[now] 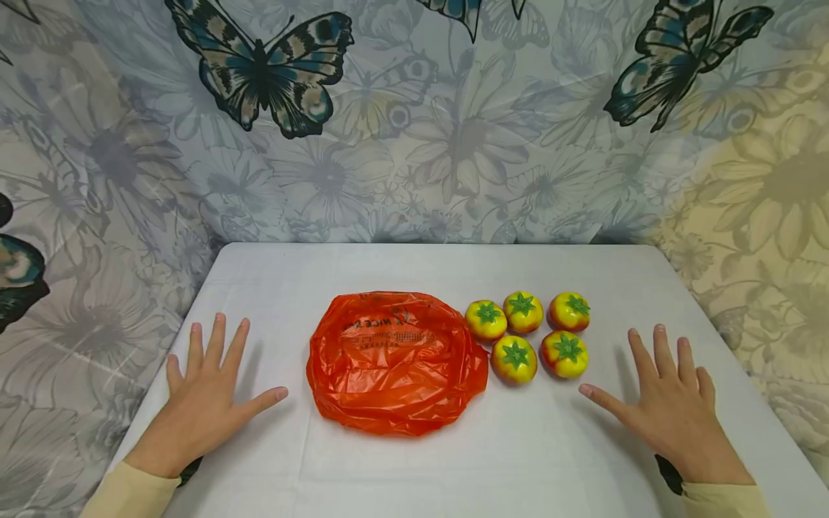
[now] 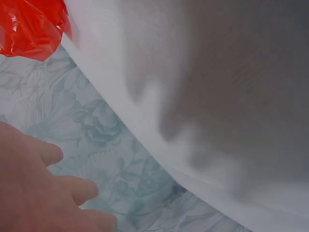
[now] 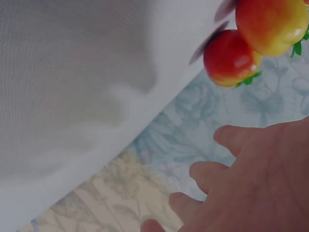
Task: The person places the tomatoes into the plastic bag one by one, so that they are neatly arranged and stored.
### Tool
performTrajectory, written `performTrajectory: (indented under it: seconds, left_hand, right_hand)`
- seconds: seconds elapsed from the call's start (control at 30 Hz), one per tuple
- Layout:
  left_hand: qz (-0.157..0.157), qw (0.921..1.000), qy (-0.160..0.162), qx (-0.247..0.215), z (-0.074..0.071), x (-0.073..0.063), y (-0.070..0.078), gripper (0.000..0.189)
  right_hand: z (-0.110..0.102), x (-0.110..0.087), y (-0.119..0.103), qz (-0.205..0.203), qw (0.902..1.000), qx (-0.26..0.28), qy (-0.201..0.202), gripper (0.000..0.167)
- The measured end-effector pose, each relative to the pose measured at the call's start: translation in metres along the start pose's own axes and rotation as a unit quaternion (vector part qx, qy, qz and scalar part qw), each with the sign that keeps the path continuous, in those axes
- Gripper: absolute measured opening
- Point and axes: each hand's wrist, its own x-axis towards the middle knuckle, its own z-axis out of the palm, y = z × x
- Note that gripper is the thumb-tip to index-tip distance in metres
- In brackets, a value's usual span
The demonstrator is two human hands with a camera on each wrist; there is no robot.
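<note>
A crumpled red plastic bag [image 1: 395,374] with dark print lies flat at the middle of the white table. Just right of it sit several toy tomatoes, yellow and red with green leaf tops, such as the front one [image 1: 514,360] and the one at the back right [image 1: 569,312]. My left hand [image 1: 205,399], fingers spread, hovers left of the bag, its thumb pointing toward it. Over on the right, my right hand [image 1: 670,406] is spread the same way, thumb toward the tomatoes. Both hands hold nothing. The right wrist view shows two tomatoes [image 3: 231,60] beyond the fingers.
The white table [image 1: 272,273] has rounded far corners. Behind it and at both sides hangs a cloth [image 1: 466,158] printed with flowers and butterflies. Shadows of the hands fall on the tabletop.
</note>
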Motion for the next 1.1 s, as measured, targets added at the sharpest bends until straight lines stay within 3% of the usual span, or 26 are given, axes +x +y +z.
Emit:
performTrajectory:
  seconds: [0.2,0.4,0.7,1.1]
  left_hand:
    - [0.011,0.9998,-0.007,-0.014,0.000,0.000,0.006,0.123]
    - [0.018,0.9985,-0.018,-0.049,-0.001,0.004,0.016,0.117]
    - [0.043,0.9937,-0.018,-0.102,0.000,0.018,0.056,0.103]
    - [0.011,0.9841,-0.026,-0.175,0.010,0.026,0.083,0.092]
  right_hand:
    - [-0.004,-0.001,-0.004,-0.001,1.0000,0.004,-0.005,0.133]
    - [-0.008,0.003,-0.016,-0.032,0.9991,0.024,0.012,0.129]
    - [-0.012,0.007,-0.041,-0.077,0.9948,0.048,0.046,0.122]
    - [-0.011,0.014,-0.061,-0.072,0.9960,0.049,0.018,0.108]
